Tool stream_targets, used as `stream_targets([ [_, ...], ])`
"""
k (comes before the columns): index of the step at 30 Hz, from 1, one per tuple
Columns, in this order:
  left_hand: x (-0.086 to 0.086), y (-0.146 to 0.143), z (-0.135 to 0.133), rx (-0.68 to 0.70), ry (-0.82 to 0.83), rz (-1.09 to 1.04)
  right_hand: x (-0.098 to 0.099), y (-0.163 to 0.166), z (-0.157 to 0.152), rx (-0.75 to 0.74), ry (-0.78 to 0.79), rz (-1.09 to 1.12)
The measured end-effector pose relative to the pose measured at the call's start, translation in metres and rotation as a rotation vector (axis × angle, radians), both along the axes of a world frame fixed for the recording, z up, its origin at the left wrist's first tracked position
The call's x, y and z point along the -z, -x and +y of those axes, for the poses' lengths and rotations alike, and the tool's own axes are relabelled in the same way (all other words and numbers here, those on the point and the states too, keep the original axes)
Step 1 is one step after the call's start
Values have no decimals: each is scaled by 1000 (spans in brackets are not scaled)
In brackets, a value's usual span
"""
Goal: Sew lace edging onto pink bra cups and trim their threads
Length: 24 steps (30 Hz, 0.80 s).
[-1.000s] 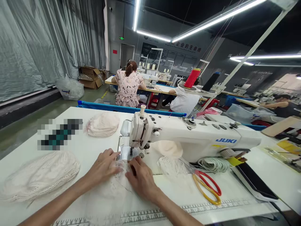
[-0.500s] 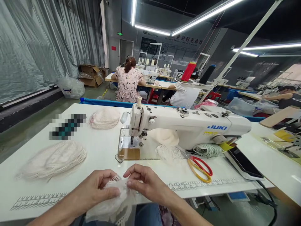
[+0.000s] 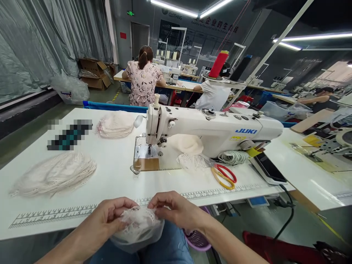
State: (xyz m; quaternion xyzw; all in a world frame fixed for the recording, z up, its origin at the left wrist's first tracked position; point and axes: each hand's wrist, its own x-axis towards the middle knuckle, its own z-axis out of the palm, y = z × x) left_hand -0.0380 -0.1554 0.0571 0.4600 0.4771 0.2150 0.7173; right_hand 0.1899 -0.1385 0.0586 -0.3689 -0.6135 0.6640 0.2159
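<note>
A piece of white lace-edged fabric [image 3: 140, 227] hangs bunched between my two hands, just off the table's front edge and above my lap. My left hand [image 3: 110, 220] pinches its left side with thumb and fingers. On the opposite side, my right hand [image 3: 176, 212] grips the upper edge, fingertips curled in. Beyond my hands stands a white sewing machine [image 3: 203, 124], its needle area [image 3: 150, 150] bare of fabric. Left of it lie a large stack of cream lace pieces [image 3: 57, 172] and a smaller stack of pale pieces [image 3: 115, 124].
Scissors with red and yellow handles [image 3: 224, 176] lie right of the needle plate, near a coil of pale elastic [image 3: 233, 157] and a dark-screened device [image 3: 268, 168]. A printed ruler [image 3: 55, 216] runs along the front edge. A purple basket [image 3: 198, 240] sits below. Co-workers [image 3: 144, 77] sit ahead.
My view has tilted downward, bringing more of my lap and the basket into sight. The fabric is now bunched more compactly between my hands, which still hold it.
</note>
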Motion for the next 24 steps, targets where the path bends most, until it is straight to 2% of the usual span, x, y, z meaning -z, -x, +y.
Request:
stream_targets([
  [5,3,1,1,6,47,-36,4,10,1,-21,-21,23],
  [11,0,-3,2,-15,15,-15,10,8,-3,73,-82,-8],
  [16,3,-7,-2,45,13,-11,13,5,-10,12,-104,7],
  [20,1,-7,-4,86,-40,99,12,5,-14,30,-117,-38],
  [24,-4,-5,-7,113,-119,225,8,4,-16,-15,-147,-91],
])
